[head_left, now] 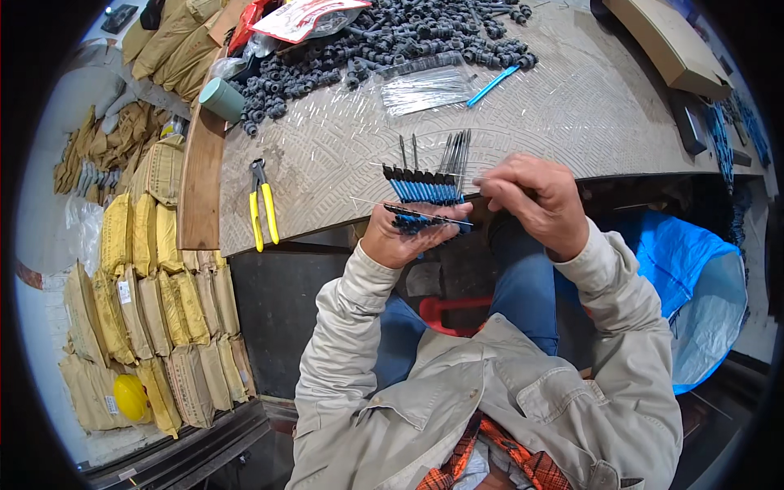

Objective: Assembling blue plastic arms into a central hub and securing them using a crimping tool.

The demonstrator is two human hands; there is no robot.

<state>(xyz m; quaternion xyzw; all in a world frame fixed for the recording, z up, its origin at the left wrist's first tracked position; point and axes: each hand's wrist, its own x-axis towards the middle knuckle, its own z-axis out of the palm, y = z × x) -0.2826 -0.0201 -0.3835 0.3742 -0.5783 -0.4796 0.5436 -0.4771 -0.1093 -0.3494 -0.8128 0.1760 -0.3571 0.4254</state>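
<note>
My left hand (pixel 396 237) is closed around a row of slim blue-and-black rods (pixel 425 191), held just off the table's near edge. Several dark, pointed shafts stick up from the row's far side. Two thin silvery wires (pixel 369 201) run across the row, one at its black upper part and one lower, by my fingers. At the row's right end, my right hand (pixel 539 200) has thumb and forefinger pinched together, close to the end of the upper wire. What sits between those fingertips is too small to make out.
On the table (pixel 327 163) lie yellow-handled pliers (pixel 262 208), a bag of silvery wires (pixel 425 88), a blue pen-like stick (pixel 492 86) and a heap of dark plastic fittings (pixel 408 41). A green cup (pixel 222 100) lies left, a cardboard box (pixel 674 45) right. Stacked sacks (pixel 155 310) stand left.
</note>
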